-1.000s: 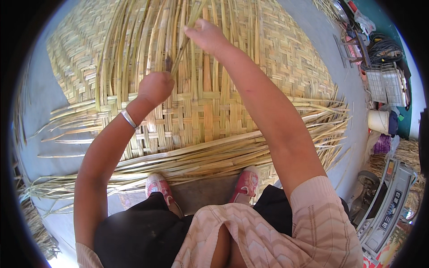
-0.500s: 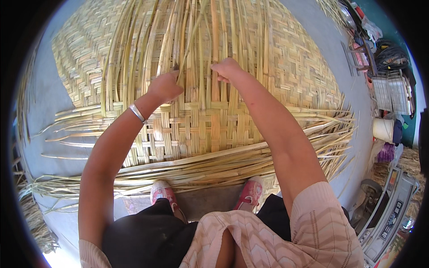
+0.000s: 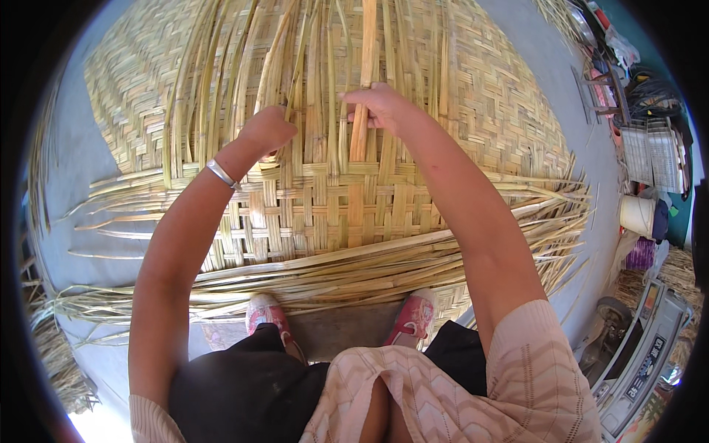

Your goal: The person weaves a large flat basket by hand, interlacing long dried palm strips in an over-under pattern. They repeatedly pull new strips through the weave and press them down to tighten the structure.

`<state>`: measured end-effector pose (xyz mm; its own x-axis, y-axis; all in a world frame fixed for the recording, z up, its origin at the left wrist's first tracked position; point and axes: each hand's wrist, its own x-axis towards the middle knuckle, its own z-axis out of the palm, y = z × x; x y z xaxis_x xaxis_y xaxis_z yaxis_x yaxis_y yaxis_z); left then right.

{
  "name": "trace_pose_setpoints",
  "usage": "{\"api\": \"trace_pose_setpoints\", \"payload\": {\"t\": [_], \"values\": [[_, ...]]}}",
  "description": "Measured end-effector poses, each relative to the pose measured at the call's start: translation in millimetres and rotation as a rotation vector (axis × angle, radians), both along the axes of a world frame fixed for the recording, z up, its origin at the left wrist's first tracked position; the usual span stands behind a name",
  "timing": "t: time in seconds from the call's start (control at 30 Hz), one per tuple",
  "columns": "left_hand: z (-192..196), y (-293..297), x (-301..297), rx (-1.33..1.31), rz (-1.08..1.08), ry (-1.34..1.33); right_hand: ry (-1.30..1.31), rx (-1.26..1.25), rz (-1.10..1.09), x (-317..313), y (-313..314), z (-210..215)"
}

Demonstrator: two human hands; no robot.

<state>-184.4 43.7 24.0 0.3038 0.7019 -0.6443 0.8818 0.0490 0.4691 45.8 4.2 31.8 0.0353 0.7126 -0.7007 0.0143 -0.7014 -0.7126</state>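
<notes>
Matting (image 3: 320, 203), partly woven, left hand (image 3: 270, 131) closed around pale strips (image 3: 271, 66), right hand (image 3: 382, 108) gripping broad orange strip (image 3: 367, 52)

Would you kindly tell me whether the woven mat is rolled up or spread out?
Spread out: the mat covers much of the floor, its woven pattern showing.

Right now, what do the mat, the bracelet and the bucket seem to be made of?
The mat looks like split reed or cane, slightly glossy: its strips are flat and straw-coloured. The bracelet seems polished metal, silvery and shiny. The bucket may be smooth plastic, judging by its even cream wall.
</notes>
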Motion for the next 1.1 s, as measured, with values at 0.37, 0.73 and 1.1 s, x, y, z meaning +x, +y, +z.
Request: {"api": "trace_pose_setpoints", "payload": {"t": [0.37, 0.73, 1.1], "values": [[4.1, -24.7, 0.7, 0.514, -0.061, -0.068, 0.47, 0.383, 0.102, 7.5, -17.9, 20.6], [-8.2, -1.9, -10.9, 0.071, 0.227, -0.253, 0.643, 0.103, 0.244, 0.1, 32.1, 20.7], [20.8, -25.9, -20.4, 0.194, 0.311, -0.449, 0.462, -0.177, 0.044, -31.2, 49.2, 28.7]]}}
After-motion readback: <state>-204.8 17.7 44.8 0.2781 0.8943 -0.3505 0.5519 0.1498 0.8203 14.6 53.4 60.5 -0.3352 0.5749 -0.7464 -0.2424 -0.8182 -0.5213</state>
